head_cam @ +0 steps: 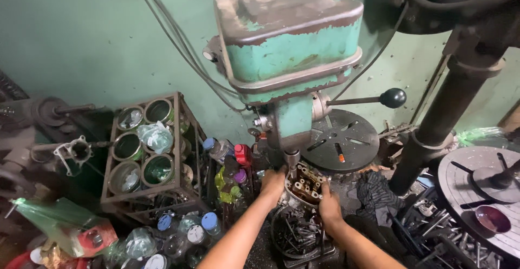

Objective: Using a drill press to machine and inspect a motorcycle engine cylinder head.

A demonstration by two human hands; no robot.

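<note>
A worn green drill press (290, 47) stands against the wall, its spindle (292, 159) pointing down at a grimy metal casting (306, 183) with several holes. My left hand (272, 185) grips the casting's left side. My right hand (328, 204) holds its right side. Both hands press the part under the spindle. The press feed handle with a black knob (392, 98) sticks out to the right, untouched.
A metal rack of tins (149, 150) stands at left, with bottles (233, 166) and plastic bags around it. A basket of bolts (297, 235) sits below my hands. A round slotted table (340, 140) is behind, a second drill column (449, 106) and table (476, 182) at right.
</note>
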